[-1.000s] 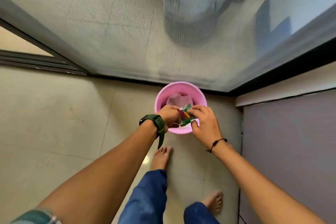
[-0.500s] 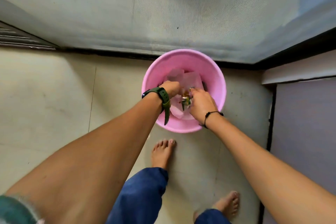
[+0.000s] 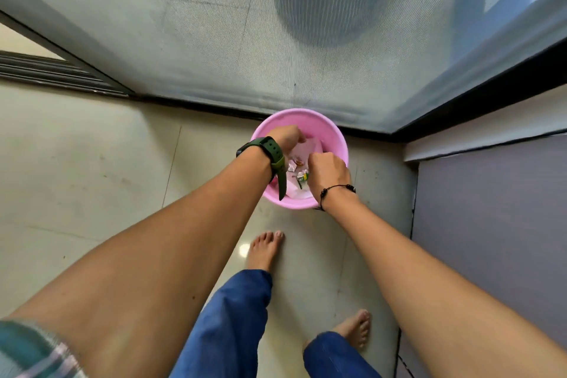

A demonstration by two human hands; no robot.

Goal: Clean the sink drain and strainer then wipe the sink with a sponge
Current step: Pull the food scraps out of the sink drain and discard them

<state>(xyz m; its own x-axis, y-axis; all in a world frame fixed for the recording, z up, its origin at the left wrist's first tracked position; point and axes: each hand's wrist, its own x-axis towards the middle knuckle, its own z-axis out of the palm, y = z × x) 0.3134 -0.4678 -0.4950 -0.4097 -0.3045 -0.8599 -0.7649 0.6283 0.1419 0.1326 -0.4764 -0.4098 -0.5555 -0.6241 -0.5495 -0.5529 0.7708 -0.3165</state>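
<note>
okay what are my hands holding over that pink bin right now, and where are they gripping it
It cannot be told. Both the left hand and right hand are curled over the pink bin, fingertips hidden.

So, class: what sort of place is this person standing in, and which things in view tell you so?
Probably a home, by a screened balcony door: pale tiled floor, mesh screen and a pink waste bin on the floor.

Pink bin (image 3: 337,135) on beige tiled floor (image 3: 92,169), wrappers (image 3: 302,175) inside; mesh screen door (image 3: 214,24) behind; grey cabinet (image 3: 491,209) at right.
</note>
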